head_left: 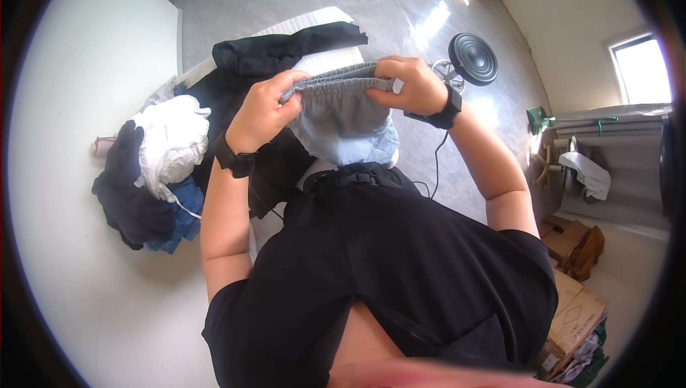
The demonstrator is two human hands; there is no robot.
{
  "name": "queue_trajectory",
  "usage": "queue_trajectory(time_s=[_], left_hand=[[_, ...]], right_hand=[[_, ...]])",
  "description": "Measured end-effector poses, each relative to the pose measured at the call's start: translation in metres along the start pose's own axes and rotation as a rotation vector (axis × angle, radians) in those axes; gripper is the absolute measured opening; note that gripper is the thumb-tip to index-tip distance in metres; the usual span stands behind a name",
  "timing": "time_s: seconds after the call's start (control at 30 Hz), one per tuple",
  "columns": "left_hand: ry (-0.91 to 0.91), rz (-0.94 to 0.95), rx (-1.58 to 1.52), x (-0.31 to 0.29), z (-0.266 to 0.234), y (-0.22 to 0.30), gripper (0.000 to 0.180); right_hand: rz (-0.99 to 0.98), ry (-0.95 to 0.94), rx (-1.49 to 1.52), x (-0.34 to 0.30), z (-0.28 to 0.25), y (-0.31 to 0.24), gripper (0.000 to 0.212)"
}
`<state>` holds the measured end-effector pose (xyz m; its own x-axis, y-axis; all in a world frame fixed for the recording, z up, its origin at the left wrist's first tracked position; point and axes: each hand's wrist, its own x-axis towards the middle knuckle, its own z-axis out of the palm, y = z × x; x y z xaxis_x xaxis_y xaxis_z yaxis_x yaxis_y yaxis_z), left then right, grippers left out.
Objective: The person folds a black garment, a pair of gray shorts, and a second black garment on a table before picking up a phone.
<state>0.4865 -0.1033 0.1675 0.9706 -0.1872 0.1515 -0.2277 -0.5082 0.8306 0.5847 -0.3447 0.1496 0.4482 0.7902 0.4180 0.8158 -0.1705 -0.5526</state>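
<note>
A light grey garment [343, 113] with a gathered elastic waistband hangs in front of my body; whether it is shorts or a skirt cannot be told. My left hand [266, 111] pinches the left end of the waistband between thumb and fingers. At the other end, my right hand [414, 86] grips the band, with a small white tag beside its fingers. The waist opening faces upward and the band is held stretched between both hands. Beyond it, a folded black garment [286, 46] lies across a white, striped cloth surface [325, 19].
To the left sits a heap of clothes: a white garment [171, 141], a black one [132, 195] and blue denim [184, 220]. A round black ridged disc [473, 58] on a metal stand is at the right, near a dark cable [437, 166]. Cardboard boxes [575, 309] lie lower right.
</note>
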Motion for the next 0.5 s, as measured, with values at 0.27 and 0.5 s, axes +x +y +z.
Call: queue_trajectory(time_s=[0.27,0.5], left_hand=[[-0.072,-0.132,0.186,0.0,-0.007,0.0,0.033],[0.096,0.216,0.569,0.008,0.019,0.02,0.059]], right_hand=[[0.075,0.078,0.095,0.003,0.016,-0.011,0.02],[-0.162,0.057,0.002,0.014,0.024,-0.022,0.019]])
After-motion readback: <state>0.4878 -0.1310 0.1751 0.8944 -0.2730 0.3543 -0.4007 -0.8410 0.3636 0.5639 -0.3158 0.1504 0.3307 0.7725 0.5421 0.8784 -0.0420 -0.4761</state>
